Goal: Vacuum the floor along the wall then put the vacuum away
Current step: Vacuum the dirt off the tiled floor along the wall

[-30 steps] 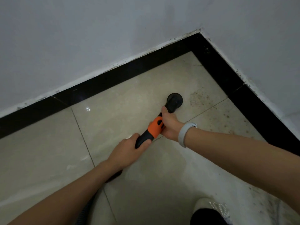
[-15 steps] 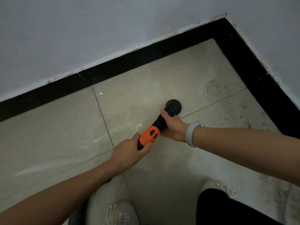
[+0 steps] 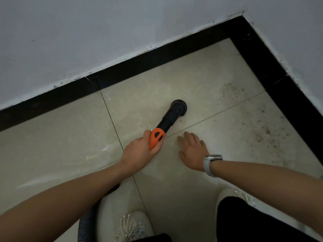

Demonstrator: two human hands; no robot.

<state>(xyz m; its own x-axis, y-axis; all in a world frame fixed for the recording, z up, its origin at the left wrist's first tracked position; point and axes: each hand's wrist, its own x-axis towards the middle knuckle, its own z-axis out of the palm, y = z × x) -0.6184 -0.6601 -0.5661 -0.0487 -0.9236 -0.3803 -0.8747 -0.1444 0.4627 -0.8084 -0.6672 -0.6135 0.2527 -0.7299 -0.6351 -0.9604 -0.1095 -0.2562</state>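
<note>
Now that the right hand (image 3: pixel 193 151) has let go and hovers open, only the left hand (image 3: pixel 139 151) grips the vacuum (image 3: pixel 172 117), nozzle down short of the dirty corner.

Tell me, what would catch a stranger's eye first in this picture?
The orange grip of a vacuum wand, held in the left hand, with its black nozzle on the pale floor tiles near the middle. Next, the right hand, off the wand with fingers spread, a pale watch on its wrist. Then the dark specks on the tiles at right, beside the black skirting in the corner.
</note>
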